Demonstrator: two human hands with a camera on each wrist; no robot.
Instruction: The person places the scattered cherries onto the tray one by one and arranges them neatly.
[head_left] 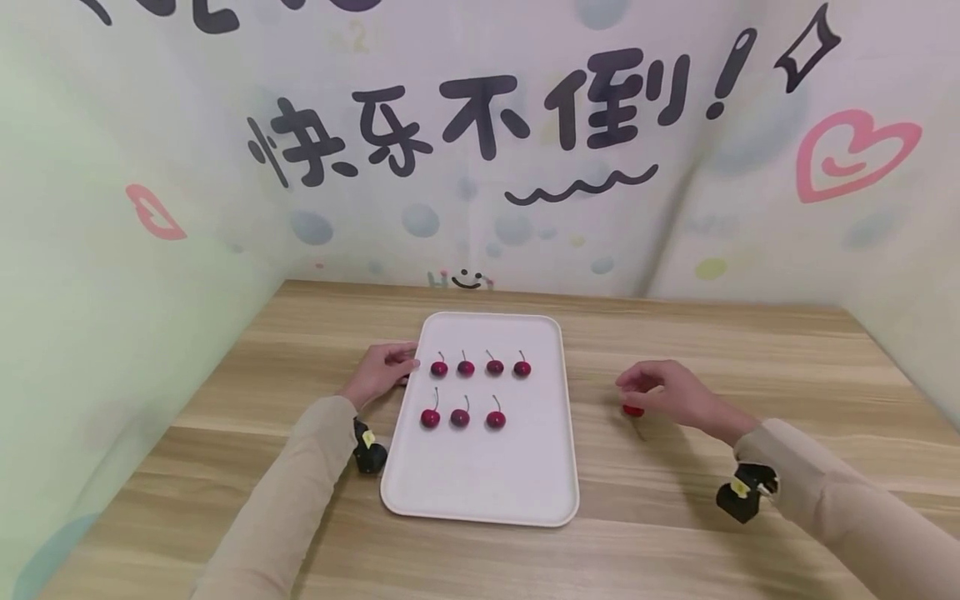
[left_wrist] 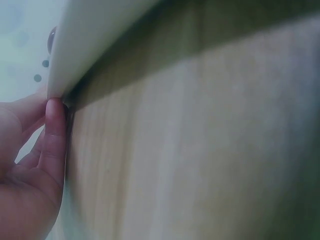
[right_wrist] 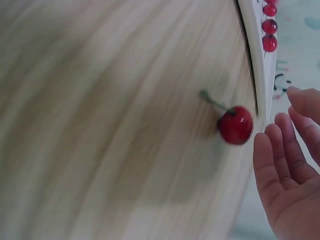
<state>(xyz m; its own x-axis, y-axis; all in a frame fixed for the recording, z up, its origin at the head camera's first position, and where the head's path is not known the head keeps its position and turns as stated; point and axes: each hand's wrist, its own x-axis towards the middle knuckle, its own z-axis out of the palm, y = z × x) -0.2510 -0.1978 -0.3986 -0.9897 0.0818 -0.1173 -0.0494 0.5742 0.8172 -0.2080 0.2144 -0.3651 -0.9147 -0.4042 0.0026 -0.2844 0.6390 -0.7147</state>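
Observation:
A white rectangular tray lies on the wooden table, with two rows of dark red stemmed cherries on it: several in the far row, three in the near row. My left hand pinches the tray's left rim; the left wrist view has its fingertips at the tray's edge. To the right of the tray, a single cherry with a green stem rests on the wood. Over it hovers my right hand, fingers relaxed and slightly bent. The right wrist view shows a gap between those fingers and the cherry.
The wooden table reaches back to a white printed cloth with black lettering. A pale wall borders the left side. Black camera units are strapped to both wrists.

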